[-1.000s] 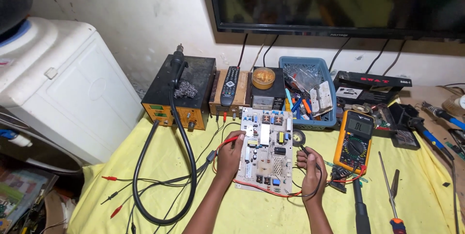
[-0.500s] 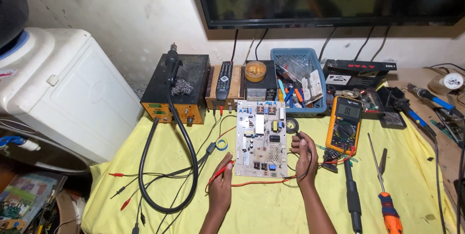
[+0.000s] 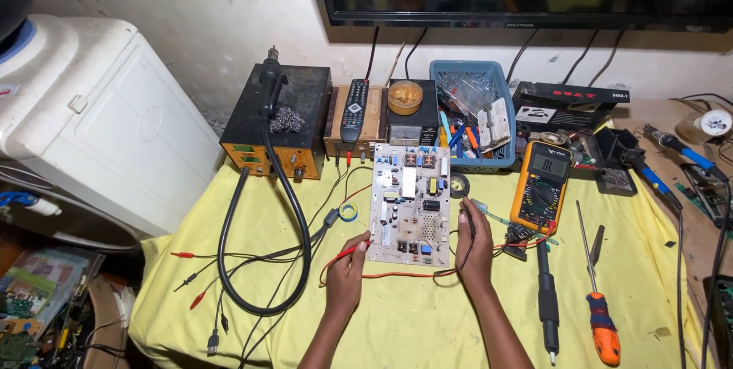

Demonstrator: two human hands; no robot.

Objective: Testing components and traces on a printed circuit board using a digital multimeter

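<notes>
Left hand [image 3: 347, 266] pinches a red probe [image 3: 353, 249] at the circuit board's [image 3: 408, 203] lower left edge; right hand [image 3: 475, 251] pinches a black probe [image 3: 466, 215] at its right edge. Board lies flat mid-bench, multimeter [image 3: 541, 185] just right of it.

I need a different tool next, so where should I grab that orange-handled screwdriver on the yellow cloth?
Grip the orange-handled screwdriver by its fat orange handle, coming from above on the near end. It lies flat, shaft pointing away toward the wall, with open cloth around the handle.
</notes>
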